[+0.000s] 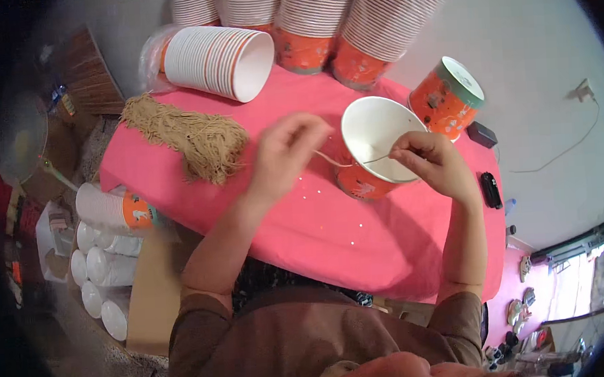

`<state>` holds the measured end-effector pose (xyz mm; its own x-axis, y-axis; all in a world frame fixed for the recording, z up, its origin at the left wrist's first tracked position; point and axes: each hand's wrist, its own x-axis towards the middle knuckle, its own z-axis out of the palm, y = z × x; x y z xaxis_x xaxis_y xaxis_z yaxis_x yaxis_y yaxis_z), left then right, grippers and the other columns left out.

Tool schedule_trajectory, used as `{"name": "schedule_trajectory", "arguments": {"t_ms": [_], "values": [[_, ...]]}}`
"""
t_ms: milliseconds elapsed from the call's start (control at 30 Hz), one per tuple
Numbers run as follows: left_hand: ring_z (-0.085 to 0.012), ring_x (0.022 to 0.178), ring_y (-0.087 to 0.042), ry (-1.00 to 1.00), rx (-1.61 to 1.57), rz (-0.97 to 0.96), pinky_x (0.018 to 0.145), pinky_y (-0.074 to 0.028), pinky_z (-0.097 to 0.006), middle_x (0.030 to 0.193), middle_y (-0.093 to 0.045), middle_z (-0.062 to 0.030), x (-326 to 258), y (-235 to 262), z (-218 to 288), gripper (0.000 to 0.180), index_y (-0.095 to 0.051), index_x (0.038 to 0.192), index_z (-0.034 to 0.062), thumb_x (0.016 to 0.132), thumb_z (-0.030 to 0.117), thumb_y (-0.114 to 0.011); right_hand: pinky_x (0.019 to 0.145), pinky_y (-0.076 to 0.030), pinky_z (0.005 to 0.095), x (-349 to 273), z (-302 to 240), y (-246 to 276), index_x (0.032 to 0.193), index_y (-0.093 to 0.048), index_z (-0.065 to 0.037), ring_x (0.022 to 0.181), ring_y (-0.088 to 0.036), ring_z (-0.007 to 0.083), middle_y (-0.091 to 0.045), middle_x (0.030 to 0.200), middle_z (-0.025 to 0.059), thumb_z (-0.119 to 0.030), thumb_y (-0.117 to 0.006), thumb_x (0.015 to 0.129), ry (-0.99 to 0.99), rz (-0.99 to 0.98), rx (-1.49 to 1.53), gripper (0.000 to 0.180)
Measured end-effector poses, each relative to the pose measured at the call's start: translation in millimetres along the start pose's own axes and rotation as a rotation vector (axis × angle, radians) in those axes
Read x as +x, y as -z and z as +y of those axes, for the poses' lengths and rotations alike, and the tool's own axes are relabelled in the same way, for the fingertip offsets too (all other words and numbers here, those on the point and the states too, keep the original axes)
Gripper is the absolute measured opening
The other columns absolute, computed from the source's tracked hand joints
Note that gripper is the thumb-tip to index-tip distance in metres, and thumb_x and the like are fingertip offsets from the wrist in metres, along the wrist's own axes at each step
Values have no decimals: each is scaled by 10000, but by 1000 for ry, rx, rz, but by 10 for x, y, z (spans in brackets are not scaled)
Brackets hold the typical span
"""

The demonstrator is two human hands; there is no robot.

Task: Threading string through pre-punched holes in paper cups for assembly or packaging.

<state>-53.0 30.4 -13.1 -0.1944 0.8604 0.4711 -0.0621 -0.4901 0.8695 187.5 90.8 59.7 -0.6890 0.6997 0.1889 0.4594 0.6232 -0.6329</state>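
In front of me stands a large orange paper tub, its white mouth tilted up toward me. My right hand is over the tub's right rim, thumb and fingers pinching a thin dark needle-like tool that points left across the opening. From that tool's tip a tan cord runs left to my left hand, whose fingers are closed on it just left of the tub. A bundle of tan cords lies on the pink cloth to the left.
Tall stacks of paper tubs line the wall, with a stack on its side before them. An upside-down tub is at right, near a black box. Small white bits dot the pink tablecloth. Wrapped tubs fill a carton at left.
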Motion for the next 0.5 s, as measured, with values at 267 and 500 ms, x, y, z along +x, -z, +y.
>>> {"name": "schedule_trajectory", "arguments": {"t_ms": [267, 500], "values": [[-79, 795, -610, 32, 117, -341, 694, -488, -232, 867, -679, -38, 34, -331, 67, 137, -686, 941, -26, 886, 88, -634, 582, -422, 265, -116, -146, 93, 834, -587, 34, 644, -495, 88, -559, 695, 37, -83, -543, 894, 42, 16, 90, 139], [-5, 576, -428, 122, -15, -191, 501, -335, -180, 742, -625, 44, -6, -109, -126, 208, -708, 910, 43, 935, 208, -583, 599, -389, 231, -911, 635, 371, 774, -551, 17, 679, -470, 61, -519, 698, -1, -57, -522, 835, -254, 145, 132, 101]]}}
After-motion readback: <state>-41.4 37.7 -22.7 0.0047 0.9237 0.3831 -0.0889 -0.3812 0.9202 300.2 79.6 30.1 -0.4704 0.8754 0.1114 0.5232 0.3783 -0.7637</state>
